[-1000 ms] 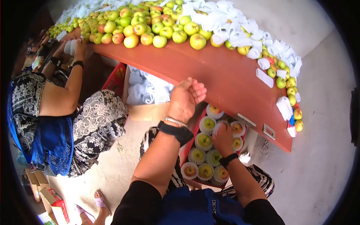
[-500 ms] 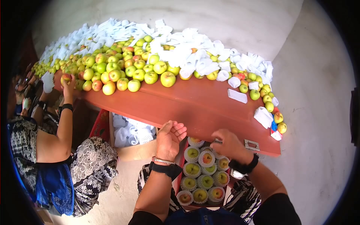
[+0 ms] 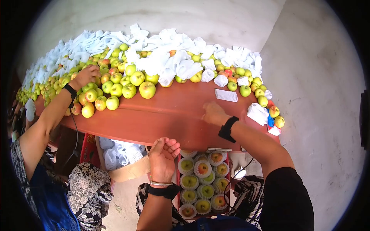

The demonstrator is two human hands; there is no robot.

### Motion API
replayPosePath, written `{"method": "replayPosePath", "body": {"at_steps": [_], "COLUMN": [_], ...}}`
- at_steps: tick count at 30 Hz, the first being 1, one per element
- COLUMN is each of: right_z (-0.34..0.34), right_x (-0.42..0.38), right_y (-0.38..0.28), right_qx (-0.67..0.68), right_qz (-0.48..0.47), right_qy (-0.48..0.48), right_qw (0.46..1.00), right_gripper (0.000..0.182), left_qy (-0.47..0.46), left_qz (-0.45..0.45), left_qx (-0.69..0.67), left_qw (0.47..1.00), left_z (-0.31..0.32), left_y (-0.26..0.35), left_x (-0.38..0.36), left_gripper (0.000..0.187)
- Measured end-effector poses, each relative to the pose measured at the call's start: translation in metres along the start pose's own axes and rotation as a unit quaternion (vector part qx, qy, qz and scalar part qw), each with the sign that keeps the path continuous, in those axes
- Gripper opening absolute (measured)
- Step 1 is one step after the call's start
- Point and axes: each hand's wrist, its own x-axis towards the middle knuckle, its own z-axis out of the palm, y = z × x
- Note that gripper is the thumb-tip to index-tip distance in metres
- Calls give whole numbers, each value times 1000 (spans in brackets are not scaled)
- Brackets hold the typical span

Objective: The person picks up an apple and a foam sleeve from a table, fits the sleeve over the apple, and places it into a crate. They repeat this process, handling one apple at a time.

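Whitewashed walls enclose a red-brown table [image 3: 173, 111] heaped with apples [image 3: 127, 82] and white foam sleeves [image 3: 169, 57]. Right hand [image 3: 213, 113] lies palm-down on bare tabletop, fingers loosely spread, holding nothing; nearest is a flat sleeve [image 3: 226, 95]. Left hand [image 3: 162, 159] hovers below the table edge, fingers curled, empty, beside the crate of sleeved apples [image 3: 202, 181]. Risk: front-row apples sit near the edge; a nudge, or the co-worker's hand [image 3: 85, 75] disturbing the pile, could roll them off. No legible writing.
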Motion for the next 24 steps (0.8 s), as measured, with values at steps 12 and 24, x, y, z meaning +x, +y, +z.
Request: {"method": "replayPosePath", "body": {"at_steps": [12,24], "right_z": [-3,22], "right_x": [57,58], "right_y": [96,77], "right_qx": [23,-21], "right_qz": [186,91], "right_qy": [196,153], "right_qw": [963,984], "right_gripper": [43,25], "left_qy": [-16,-18], "left_qz": [2,0], "left_qx": [7,9], "left_qw": [1000,1000], "left_z": [5,7], "left_y": [-1,-2], "left_x": [3,0], "left_gripper": [17,15]}}
